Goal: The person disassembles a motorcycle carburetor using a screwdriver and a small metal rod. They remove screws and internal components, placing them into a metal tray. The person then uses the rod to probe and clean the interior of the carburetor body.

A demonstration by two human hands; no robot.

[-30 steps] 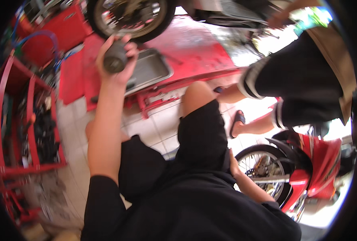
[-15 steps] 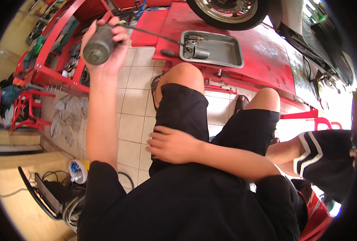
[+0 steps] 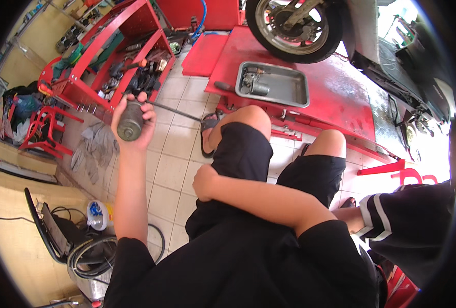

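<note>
My left hand (image 3: pixel 143 134) is raised on the left with its fingers wrapped round a dark grey metal cylinder (image 3: pixel 131 120) with a rounded, knobbed end. A thin dark rod (image 3: pixel 175 111) stretches from beside this hand toward the right; how it joins the cylinder is hidden. Across my lap lies my right arm. Over my thigh my right hand (image 3: pixel 206 182) is curled into a fist, with nothing showing in it. In front of my knees, a grey metal tray (image 3: pixel 289 91) holds metal parts and a small cylinder (image 3: pixel 259 89) on a red lift platform (image 3: pixel 341 92).
Beside the tray lies a dark handle (image 3: pixel 224 86). A motorcycle wheel (image 3: pixel 295 28) stands on the platform. Red shelving (image 3: pixel 79 84) with tools is at far left, near rags (image 3: pixel 94 149). A coiled hose (image 3: pixel 86 259) sits lower left. Another person's leg (image 3: pixel 348 220) is close on my right.
My left hand has come down a little with the cylinder, which now appears farther off. My right hand's fingers, spread on my thigh before, have curled in. The view has shifted, showing more shelving.
</note>
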